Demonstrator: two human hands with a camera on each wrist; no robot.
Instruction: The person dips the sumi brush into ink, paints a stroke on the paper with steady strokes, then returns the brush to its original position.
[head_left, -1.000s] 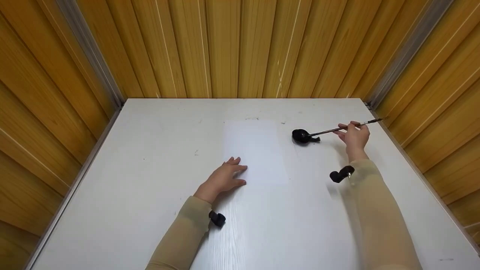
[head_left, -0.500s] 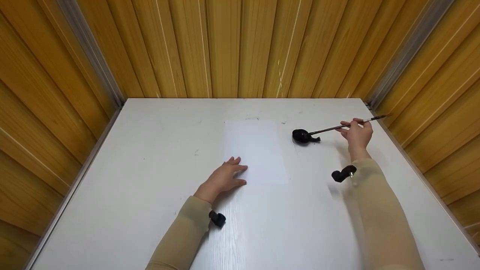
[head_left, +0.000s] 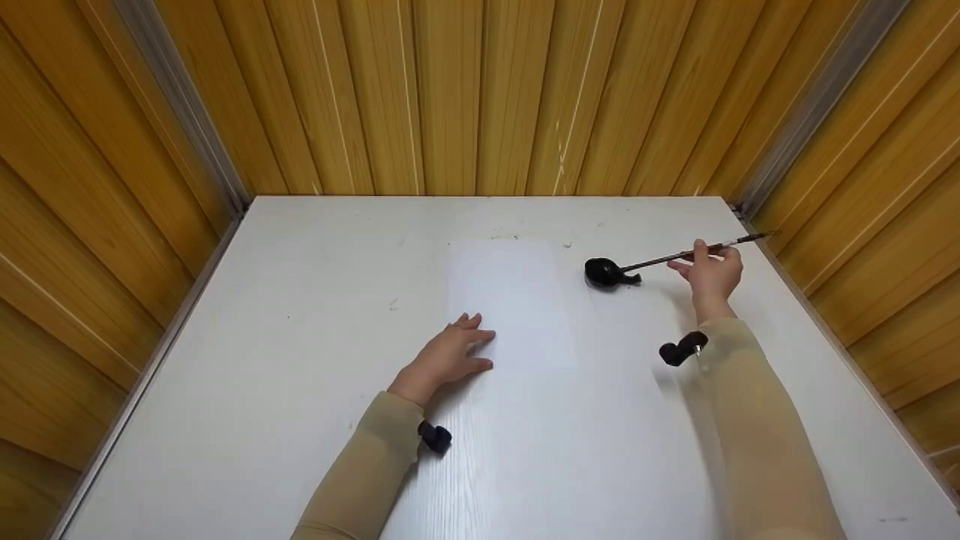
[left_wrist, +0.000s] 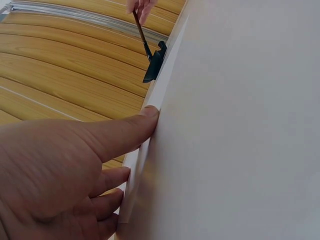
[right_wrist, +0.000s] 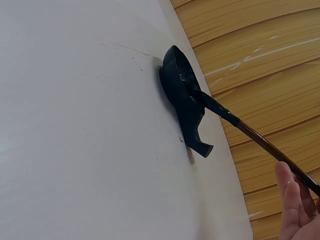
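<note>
Two hands work: the right hand (head_left: 709, 274) pinches a brush (head_left: 675, 258) dipped in the black dish (head_left: 604, 271), upper right; the left hand (head_left: 446, 358) rests flat and relaxed on white paper (head_left: 510, 300).

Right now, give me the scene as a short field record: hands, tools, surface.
left hand: rests flat, fingers straight, on the lower left edge of the paper sheet
right hand: holds the brush partway along its shaft
brush tip: in the black ink dish
ink dish: on the white table, right of the sheet, apart from it
sheet: blank as far as the head view shows
surroundings: wooden panel walls on three sides
</note>
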